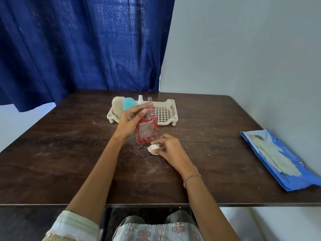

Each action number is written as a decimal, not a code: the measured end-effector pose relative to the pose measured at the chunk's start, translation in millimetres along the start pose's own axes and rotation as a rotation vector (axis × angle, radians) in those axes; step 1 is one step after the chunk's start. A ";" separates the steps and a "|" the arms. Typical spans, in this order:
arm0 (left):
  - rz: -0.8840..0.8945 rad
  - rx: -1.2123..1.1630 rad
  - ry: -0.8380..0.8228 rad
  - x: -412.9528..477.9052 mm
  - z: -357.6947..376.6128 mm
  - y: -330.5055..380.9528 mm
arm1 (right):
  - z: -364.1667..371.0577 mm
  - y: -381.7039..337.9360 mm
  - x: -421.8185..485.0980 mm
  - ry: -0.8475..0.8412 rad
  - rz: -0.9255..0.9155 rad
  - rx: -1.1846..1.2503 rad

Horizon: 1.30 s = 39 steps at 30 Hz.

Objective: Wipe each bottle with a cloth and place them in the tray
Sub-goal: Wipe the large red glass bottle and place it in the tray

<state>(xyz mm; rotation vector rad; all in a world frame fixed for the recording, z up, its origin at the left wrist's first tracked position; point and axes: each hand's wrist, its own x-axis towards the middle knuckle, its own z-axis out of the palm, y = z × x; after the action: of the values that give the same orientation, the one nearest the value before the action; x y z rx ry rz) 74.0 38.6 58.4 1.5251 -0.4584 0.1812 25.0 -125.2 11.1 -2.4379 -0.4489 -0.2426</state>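
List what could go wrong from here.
The left hand grips the red perfume bottle only near its neck; it may slip.
The right hand pinches a small white cloth wad, which may miss parts of the bottle.
Upright bottles crowd the left end of the tray; placing could topple them.

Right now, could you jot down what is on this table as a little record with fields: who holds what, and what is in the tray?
left hand: grips the red bottle near its silver neck, bottle upright
right hand: pinches a wadded white cloth beside the bottle's base
tray: far side of the table
in tray, left end: beige bottle, teal bottle, small white bottle, silver-capped bottle
blue pack: lying by the table's right edge
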 end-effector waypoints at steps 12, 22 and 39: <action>0.034 -0.058 0.021 4.7 -4.6 -8.3 | -27.1 -12.9 49.9 0.510 0.116 0.324; 0.085 -0.106 0.015 6.8 -3.6 -12.1 | 3.0 -13.4 41.7 0.598 -0.091 0.151; 0.155 -0.164 -0.008 8.6 -5.4 -14.7 | 7.0 -30.2 30.7 0.463 -0.395 -0.177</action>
<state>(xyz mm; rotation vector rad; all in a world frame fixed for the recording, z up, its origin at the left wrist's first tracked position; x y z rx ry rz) 88.4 41.7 48.4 1.3313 -0.5845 0.2516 42.5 -90.7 31.3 -2.3352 -0.7147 -1.0259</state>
